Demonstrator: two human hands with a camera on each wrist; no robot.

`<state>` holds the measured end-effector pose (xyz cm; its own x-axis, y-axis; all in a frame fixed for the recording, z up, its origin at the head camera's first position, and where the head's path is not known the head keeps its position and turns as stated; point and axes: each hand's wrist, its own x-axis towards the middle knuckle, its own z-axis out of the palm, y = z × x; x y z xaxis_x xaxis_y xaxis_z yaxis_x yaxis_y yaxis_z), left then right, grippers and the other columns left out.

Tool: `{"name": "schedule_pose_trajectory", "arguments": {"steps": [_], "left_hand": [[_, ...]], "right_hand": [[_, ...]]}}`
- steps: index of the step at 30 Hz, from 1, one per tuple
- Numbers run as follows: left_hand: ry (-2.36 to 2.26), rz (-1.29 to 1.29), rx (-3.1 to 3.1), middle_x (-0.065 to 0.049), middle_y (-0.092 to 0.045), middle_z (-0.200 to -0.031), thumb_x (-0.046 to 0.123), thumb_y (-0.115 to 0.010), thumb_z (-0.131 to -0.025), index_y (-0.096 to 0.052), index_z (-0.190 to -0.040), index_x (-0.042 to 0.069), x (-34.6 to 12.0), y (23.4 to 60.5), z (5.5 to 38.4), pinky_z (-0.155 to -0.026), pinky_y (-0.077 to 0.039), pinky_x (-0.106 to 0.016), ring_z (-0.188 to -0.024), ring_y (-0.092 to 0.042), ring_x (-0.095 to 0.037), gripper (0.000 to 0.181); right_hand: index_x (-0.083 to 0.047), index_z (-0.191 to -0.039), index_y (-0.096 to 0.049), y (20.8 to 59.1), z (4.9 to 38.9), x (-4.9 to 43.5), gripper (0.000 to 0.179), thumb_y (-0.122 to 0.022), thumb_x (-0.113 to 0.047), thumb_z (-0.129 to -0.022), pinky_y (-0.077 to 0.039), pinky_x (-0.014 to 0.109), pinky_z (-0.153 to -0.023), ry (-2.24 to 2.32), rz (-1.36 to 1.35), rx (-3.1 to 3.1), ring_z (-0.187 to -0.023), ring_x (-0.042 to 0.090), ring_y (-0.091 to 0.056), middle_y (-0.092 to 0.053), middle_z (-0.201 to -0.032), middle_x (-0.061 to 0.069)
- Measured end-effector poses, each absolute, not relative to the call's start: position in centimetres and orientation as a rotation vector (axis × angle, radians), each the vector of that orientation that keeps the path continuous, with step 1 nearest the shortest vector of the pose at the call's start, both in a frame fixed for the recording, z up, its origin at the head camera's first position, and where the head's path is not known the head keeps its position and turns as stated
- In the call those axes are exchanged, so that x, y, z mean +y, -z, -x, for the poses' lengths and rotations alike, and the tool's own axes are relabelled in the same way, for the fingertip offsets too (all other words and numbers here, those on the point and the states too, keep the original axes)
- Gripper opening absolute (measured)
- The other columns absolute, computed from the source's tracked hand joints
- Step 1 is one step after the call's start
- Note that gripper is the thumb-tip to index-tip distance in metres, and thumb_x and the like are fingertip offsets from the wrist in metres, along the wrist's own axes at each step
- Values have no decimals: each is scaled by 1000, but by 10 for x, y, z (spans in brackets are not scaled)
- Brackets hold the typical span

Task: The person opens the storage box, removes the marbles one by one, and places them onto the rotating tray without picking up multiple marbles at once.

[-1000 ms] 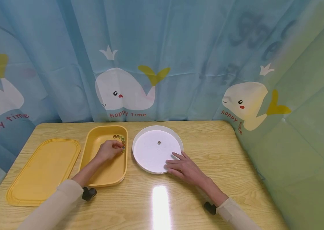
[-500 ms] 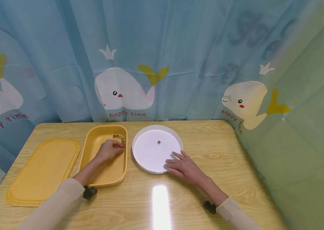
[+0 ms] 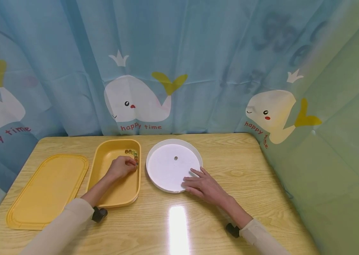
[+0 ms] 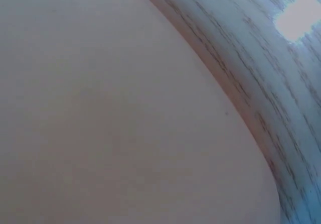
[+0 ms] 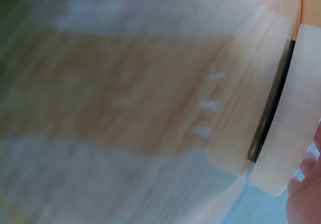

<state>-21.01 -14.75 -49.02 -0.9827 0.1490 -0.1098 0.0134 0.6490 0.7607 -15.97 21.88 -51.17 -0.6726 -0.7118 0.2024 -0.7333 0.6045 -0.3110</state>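
My left hand (image 3: pixel 121 167) reaches down into the yellow bin (image 3: pixel 112 198), thumb and fingertips pinching a small dark glass marble (image 3: pixel 136 164) by the bin's right wall. Just beyond it, several coloured marbles (image 3: pixel 130 151) form a bent line along the far right corner. A single marble (image 3: pixel 175 158) sits on the floor of the round white tray (image 3: pixel 163 177). My right hand (image 3: pixel 205 186) rests with spread fingers on the tray's near right rim. In the right wrist view, fingertips (image 5: pixel 303 179) show beside the tray's pale side wall (image 5: pixel 291 108).
A flat yellow lid (image 3: pixel 49 191) lies on the wooden table (image 3: pixel 230 159) to the left of the bin. Blue whale-print curtain (image 3: pixel 205 71) hangs behind the table, with a green one (image 3: pixel 335 170) on the right. A pale surface (image 4: pixel 110 108) fills most of the left wrist view.
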Motion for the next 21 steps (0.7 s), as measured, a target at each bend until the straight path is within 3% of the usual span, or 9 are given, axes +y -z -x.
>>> {"name": "schedule_pose_trajectory", "arguments": {"steps": [21], "left_hand": [[-1214, -260, 2732, -7, -70, -79, -3, -71, -81, -73, -87, -3, -146, 489, 208, -71, -49, -31, -74, -63, -17, 6]], "right_hand": [[-21, -125, -72, 512, 159, 218, 30, -58, -33, -101, -18, 56, -115, -578, -1240, -2768, -138, 30, -42, -65, -130, -4]]}}
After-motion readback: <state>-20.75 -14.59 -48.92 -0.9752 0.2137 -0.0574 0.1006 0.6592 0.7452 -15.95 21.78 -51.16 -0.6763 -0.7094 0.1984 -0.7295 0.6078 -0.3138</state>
